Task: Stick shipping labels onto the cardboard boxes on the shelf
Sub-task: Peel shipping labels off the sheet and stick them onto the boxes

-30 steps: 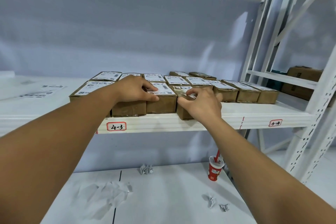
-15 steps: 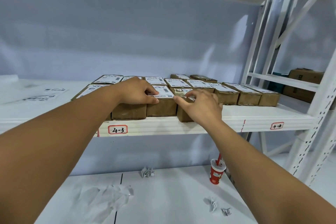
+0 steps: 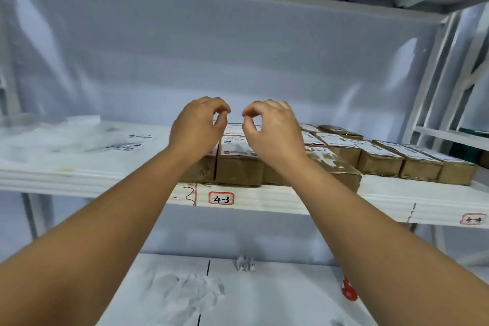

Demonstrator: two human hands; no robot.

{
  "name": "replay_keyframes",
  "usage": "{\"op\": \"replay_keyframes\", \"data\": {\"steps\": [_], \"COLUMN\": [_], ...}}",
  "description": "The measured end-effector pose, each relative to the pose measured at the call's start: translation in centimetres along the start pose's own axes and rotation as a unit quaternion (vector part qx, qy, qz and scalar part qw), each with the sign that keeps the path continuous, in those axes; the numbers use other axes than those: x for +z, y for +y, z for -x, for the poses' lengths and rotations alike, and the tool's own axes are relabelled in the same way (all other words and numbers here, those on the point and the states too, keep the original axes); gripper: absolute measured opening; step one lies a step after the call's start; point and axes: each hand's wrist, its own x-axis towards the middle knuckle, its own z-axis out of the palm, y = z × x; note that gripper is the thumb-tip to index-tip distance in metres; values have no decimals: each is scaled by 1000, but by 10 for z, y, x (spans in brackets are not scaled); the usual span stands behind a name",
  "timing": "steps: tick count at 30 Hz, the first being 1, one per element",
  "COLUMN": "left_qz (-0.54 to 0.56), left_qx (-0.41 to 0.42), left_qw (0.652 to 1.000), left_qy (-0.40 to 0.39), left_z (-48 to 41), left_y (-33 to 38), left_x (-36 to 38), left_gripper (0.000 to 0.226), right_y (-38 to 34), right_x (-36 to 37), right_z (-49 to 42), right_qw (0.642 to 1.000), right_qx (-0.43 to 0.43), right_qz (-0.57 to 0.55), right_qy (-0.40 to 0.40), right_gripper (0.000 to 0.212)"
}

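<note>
Left hand [image 3: 197, 128] and right hand [image 3: 274, 131] hover curled (seemingly empty) above cardboard boxes [image 3: 238, 171] lying lengthwise front-to-back, labels [image 3: 236, 147] up.

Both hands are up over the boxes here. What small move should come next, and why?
Probably the left hand reaches left to the label sheets on the shelf: both hands hover with nothing visible in their curled fingers, and the front cardboard box by the right hand has a patchy, torn-looking top.
</note>
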Motion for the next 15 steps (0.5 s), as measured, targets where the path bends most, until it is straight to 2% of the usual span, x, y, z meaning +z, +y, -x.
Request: {"op": "replay_keyframes", "data": {"steps": [3, 5, 6, 8, 10, 11, 12, 13, 14, 15], "left_qz": [14, 12, -4, -44, -19, 50, 73, 69, 51, -3], "left_qx": [-97, -188, -230, -307, -364, -372, -357, -344, -334, -318], "left_qw": [992, 977, 970, 950, 924, 919, 923, 931, 933, 932], "left_qy": [77, 101, 85, -30, -113, -118, -121, -104, -122, -172], "left_z": [13, 21, 23, 32, 37, 39, 34, 33, 32, 29], "left_y": [-43, -77, -96, -114, -122, -121, -120, -121, -132, -142], "left_x": [-19, -32, -37, -46, -55, -58, -61, -61, -62, -62], "left_gripper": [20, 22, 24, 25, 28, 33, 37, 39, 40, 38], "right_y": [-45, -72, -86, -108, -129, -139, -147, -153, -158, -161], "right_x": [16, 30, 39, 58, 82, 95, 106, 116, 127, 136], "right_z": [-4, -7, -8, -7, -5, -5, -5, -6, -8, -11], "right_qw": [997, 991, 987, 977, 968, 964, 962, 962, 961, 959], "right_qx": [-78, -124, -144, -173, -184, -179, -166, -140, -105, -58], "right_qz": [-14, -37, -53, -84, -89, -82, -82, -96, -127, -167], "right_qy": [-7, -20, -35, -86, -149, -176, -199, -215, -221, -222], "right_gripper": [22, 21, 21, 21, 23, 23, 24, 24, 24, 24]}}
